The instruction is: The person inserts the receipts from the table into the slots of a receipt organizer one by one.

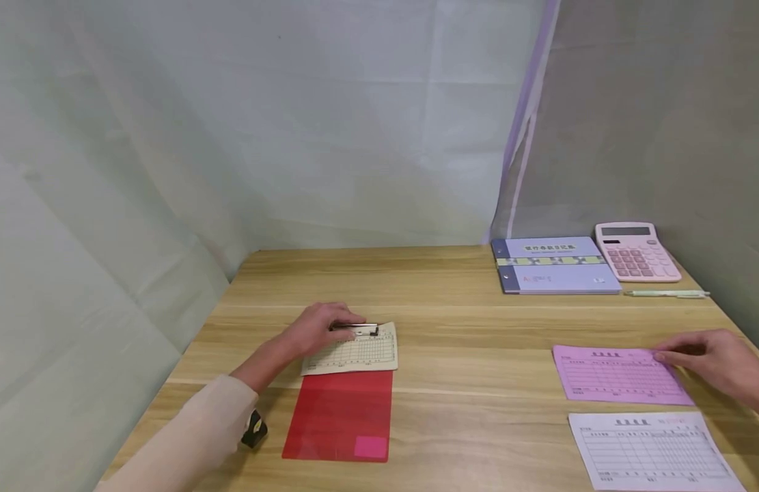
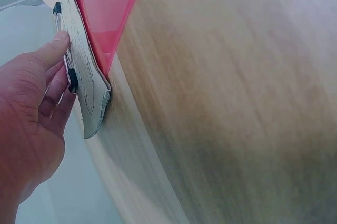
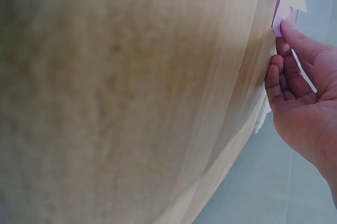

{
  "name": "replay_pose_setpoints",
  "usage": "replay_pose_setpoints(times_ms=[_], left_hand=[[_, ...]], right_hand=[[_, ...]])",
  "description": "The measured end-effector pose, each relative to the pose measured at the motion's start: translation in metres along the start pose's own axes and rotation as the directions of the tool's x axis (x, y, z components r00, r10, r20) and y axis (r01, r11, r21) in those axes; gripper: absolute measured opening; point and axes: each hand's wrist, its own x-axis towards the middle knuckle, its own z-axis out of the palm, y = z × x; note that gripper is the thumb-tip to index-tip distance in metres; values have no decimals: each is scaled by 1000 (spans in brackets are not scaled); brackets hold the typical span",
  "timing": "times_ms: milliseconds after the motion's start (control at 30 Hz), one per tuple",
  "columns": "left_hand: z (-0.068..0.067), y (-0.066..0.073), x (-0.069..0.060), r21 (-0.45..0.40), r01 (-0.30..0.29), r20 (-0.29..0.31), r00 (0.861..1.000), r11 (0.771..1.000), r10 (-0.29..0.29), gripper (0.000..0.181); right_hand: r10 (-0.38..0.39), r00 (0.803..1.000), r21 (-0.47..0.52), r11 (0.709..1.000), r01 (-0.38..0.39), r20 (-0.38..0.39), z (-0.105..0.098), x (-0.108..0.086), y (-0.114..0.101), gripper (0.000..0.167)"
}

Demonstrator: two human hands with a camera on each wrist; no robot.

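At the left side of the table, my left hand (image 1: 320, 324) pinches the metal clip (image 1: 374, 331) at the top of a stack of cream printed forms (image 1: 373, 354). Beneath the forms lies a translucent red folder (image 1: 342, 410) with a pink patch in its lower right corner. In the left wrist view the thumb presses on the clip (image 2: 72, 80), which has black ends. My right hand (image 1: 717, 359) pinches the right edge of a pink printed form (image 1: 619, 376) between thumb and fingers. Just nearer to me lies a white printed form (image 1: 656, 447).
A blue-grey account book (image 1: 557, 277) lies at the back right, beside a pink calculator (image 1: 640, 256). In front of the calculator is a pale green pen (image 1: 667, 294). Fabric curtains (image 1: 379, 137) hang behind the wooden table (image 1: 477, 410). A black band (image 1: 254, 430) shows by the left sleeve.
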Motion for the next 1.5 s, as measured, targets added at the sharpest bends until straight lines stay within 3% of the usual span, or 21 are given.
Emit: replay_pose_setpoints(times_ms=[400, 567, 933, 1133, 1500], left_hand=[[1, 0, 0, 26, 6, 2, 1000, 1000, -6, 35], [0, 0, 0, 41, -28, -6, 1000, 999, 29, 34], [0, 1, -1, 43, -28, -5, 1000, 999, 28, 34], [1, 1, -1, 47, -18, -2, 1000, 999, 18, 34], [1, 1, -1, 50, -33, -9, 999, 998, 33, 34]], right_hand=[[-22, 996, -57, 998, 27, 86, -8, 8, -1, 9], [2, 992, -54, 999, 5, 129, -14, 13, -8, 12], [26, 981, 85, 995, -44, 192, -26, 30, -27, 15], [-8, 984, 119, 993, -14, 181, -32, 42, -47, 16], [-111, 978, 217, 974, 71, 177, -26, 65, -106, 19]])
